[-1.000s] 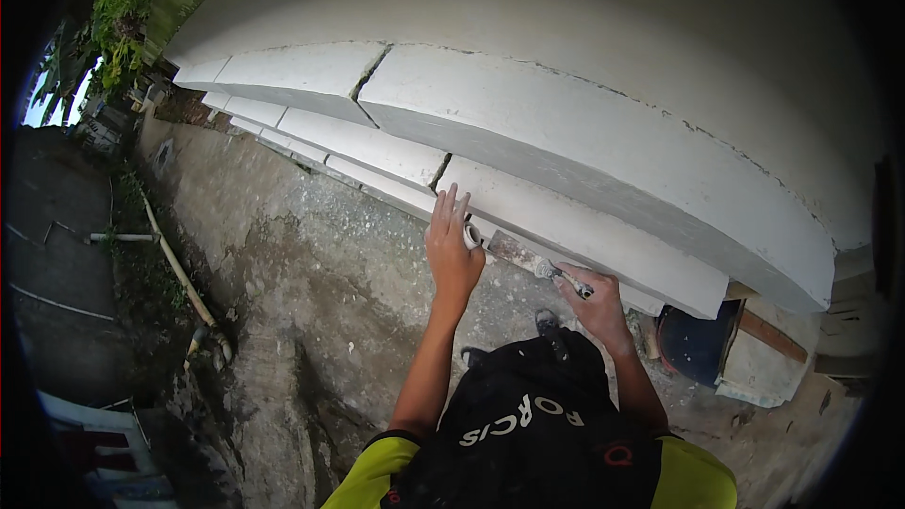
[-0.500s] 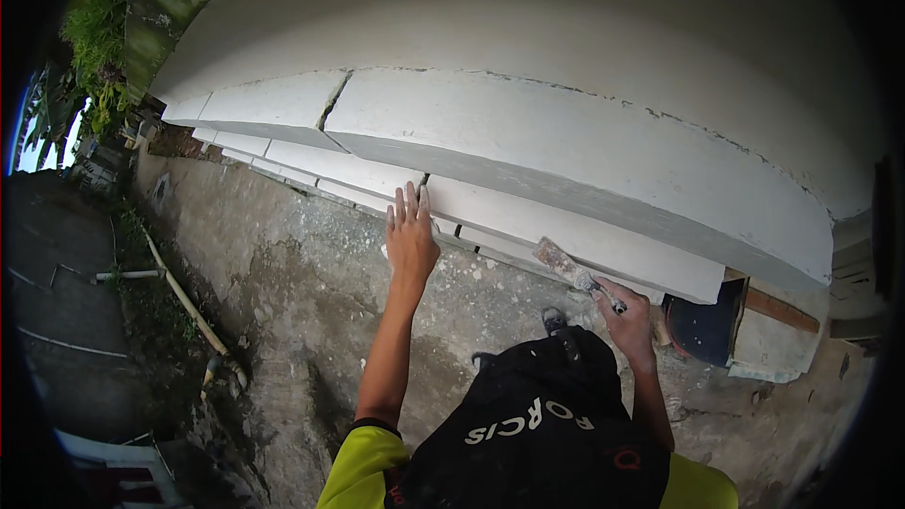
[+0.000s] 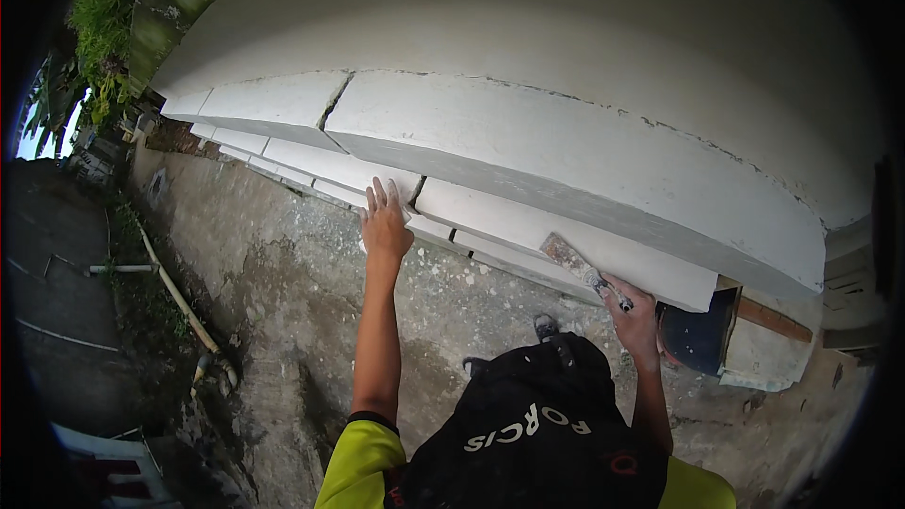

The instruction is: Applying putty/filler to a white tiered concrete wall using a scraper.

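Note:
My left hand point(image 3: 385, 222) rests flat, fingers spread, on the lower edge of a white block point(image 3: 325, 168) in a stepped wall of white blocks. My right hand point(image 3: 633, 313) grips the handle of a flat scraper point(image 3: 577, 264), whose blade lies against the face of a lower white block point(image 3: 566, 243). A wide upper course of white block point(image 3: 566, 146) overhangs both hands. My forearms reach up from yellow sleeves.
A black bag point(image 3: 537, 424) hangs at my chest. Below the blocks runs a rough grey concrete base point(image 3: 283, 302). A pipe point(image 3: 174, 292) lies along the ground at left, with plants point(image 3: 94, 47) beyond. A dark bucket point(image 3: 699, 332) sits at the right end of the blocks.
My left hand slid left along the block edge and now lies flat further from my right hand. My right hand with the scraper shifted slightly right and lower.

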Motion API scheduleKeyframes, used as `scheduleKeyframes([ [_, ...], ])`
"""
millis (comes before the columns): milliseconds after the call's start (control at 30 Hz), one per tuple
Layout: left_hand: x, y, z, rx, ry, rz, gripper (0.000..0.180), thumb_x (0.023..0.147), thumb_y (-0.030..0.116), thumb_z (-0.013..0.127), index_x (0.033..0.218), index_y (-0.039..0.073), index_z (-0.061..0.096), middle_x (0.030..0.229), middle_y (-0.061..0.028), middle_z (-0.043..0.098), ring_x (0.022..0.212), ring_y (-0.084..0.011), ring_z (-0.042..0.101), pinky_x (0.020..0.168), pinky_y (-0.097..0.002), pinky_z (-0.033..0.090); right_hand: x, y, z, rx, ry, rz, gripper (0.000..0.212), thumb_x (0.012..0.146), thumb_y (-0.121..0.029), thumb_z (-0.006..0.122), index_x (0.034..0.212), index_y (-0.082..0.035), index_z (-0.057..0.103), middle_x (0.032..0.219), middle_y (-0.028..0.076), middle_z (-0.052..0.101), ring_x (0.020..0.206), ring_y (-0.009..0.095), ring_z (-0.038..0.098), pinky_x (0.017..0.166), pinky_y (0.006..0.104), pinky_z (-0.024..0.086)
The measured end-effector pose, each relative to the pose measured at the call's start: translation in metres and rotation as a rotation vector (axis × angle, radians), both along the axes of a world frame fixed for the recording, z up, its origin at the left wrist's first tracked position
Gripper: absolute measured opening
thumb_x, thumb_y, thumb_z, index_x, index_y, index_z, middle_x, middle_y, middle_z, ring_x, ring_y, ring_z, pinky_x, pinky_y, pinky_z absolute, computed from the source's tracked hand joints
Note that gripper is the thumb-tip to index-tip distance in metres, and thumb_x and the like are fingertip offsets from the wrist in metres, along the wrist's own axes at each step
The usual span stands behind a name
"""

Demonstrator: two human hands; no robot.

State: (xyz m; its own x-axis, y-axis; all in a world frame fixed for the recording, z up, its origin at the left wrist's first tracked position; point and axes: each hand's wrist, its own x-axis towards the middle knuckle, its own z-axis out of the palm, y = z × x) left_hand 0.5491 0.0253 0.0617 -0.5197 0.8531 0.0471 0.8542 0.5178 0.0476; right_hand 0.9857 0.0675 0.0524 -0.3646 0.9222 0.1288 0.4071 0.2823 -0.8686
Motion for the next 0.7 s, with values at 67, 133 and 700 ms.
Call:
scheduleKeyframes([
  [67, -0.054, -0.002, -0.026, 0.099, 0.093, -0.051, 0.09, 0.071, -0.004, 0.064, 0.154, 0.0, 0.03, 0.162, -0.0267, 0.024, 0.151, -0.0403, 0.025, 0.118, -0.0534, 0.032, -0.002, -0.006, 0.0, -0.014, 0.015, 0.005, 0.027, 0.09, -0.011, 0.073, 0.115, 0.0, 0.073, 0.109, 0.019, 0.074, 0.103, 0.029, 0.071, 0.096, 0.036, 0.05],
  [133, -0.084, 0.002, -0.036, 0.043, 0.031, -0.279, 0.089, 0.069, -0.007, 0.06, 0.153, -0.001, 0.031, 0.161, -0.029, 0.025, 0.15, -0.0421, 0.025, 0.12, -0.0521, 0.031, -0.003, -0.005, 0.001, -0.116, 0.022, 0.007, 0.027, 0.09, -0.011, 0.073, 0.114, 0.0, 0.073, 0.109, 0.019, 0.074, 0.102, 0.028, 0.071, 0.096, 0.0356, 0.051],
  [700, 0.091, 0.025, -0.022, 0.128, -0.121, -0.783, 0.079, 0.069, -0.008, 0.057, 0.146, 0.006, 0.049, 0.15, -0.0169, 0.05, 0.143, -0.0308, 0.043, 0.121, -0.0432, 0.033, -0.004, 0.003, -0.008, -0.034, -0.005, 0.064, 0.027, 0.09, -0.012, 0.073, 0.115, -0.001, 0.073, 0.11, 0.018, 0.074, 0.105, 0.028, 0.07, 0.097, 0.0363, 0.05],
])
